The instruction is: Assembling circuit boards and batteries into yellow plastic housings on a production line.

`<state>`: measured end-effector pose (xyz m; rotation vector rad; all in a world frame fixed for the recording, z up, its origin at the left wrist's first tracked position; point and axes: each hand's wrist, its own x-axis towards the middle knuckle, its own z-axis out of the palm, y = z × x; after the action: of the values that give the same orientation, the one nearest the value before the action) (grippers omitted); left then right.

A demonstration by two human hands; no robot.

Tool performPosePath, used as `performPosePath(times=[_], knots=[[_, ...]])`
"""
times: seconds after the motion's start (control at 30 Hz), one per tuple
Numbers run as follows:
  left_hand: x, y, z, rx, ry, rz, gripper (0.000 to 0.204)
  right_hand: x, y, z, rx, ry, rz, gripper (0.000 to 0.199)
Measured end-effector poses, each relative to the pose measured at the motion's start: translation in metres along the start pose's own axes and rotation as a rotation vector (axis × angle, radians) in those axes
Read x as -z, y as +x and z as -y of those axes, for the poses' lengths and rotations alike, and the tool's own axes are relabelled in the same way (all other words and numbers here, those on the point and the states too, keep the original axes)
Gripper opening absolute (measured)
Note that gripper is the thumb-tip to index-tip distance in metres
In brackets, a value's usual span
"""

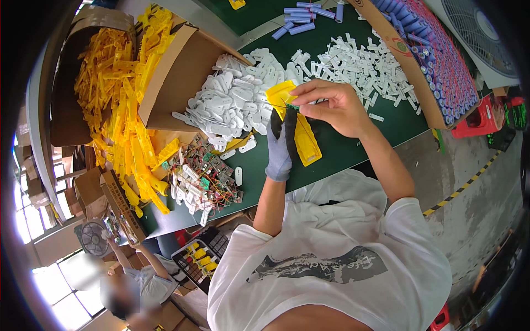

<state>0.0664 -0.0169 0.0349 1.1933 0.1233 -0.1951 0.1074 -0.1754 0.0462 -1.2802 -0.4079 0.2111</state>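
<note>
Looking down over the green table (353, 149), we start at its left edge, where an open cardboard box (171, 77) spills long yellow plastic strips (124, 110) toward the near left corner. Just beside them, near the front edge, lies a tangle of small circuit boards with red wires (204, 179). A heap of flat white plastic shells (234, 102) fills the middle of the table, touching the box flap.

Our left hand (280, 146), in a grey glove with dark fingertips, is closed around the yellow plastic housing (301, 129), gripping it from the left side and holding it upright just above the table, near the front edge at the middle. Our bare right hand (334, 107) comes in from the right with thumb and forefinger pinched together on a small green part (291, 106) at the housing's upper end; the other fingers are curled loosely. Whether that part is already seated in the housing, we cannot tell.

Behind the right hand, small white plastic tabs (353, 63) lie scattered toward the far edge. Along the right edge stands a cardboard tray of blue cylindrical cells (436, 60), with a few loose blue cells (301, 19) at the far edge. A white fan (477, 33) sits beyond the far right corner.
</note>
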Motion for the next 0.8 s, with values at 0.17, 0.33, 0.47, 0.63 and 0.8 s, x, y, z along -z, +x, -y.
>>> performPosePath(times=[0.17,0.33,0.47,0.63,0.8], knots=[[0.001,-0.001,0.015,-0.127,0.151,-0.08,0.027,-0.012,-0.021,-0.009,0.008,-0.041,-0.119,0.024],[-0.009,-0.007,0.014,-0.002,-0.122,-0.084,0.023,-0.012,-0.024,-0.001,-0.017,-0.257,-0.222,0.023],[-0.003,-0.009,0.031,0.118,-0.327,-0.153,0.045,-0.012,-0.028,-0.001,-0.102,-0.36,-0.233,0.022],[0.0,-0.008,0.029,0.154,-0.128,-0.108,0.052,-0.009,-0.032,-0.015,-0.098,-0.089,-0.23,0.022],[-0.005,-0.008,0.023,0.129,-0.102,-0.108,0.05,-0.007,-0.03,-0.016,-0.162,-0.213,-0.216,0.021]])
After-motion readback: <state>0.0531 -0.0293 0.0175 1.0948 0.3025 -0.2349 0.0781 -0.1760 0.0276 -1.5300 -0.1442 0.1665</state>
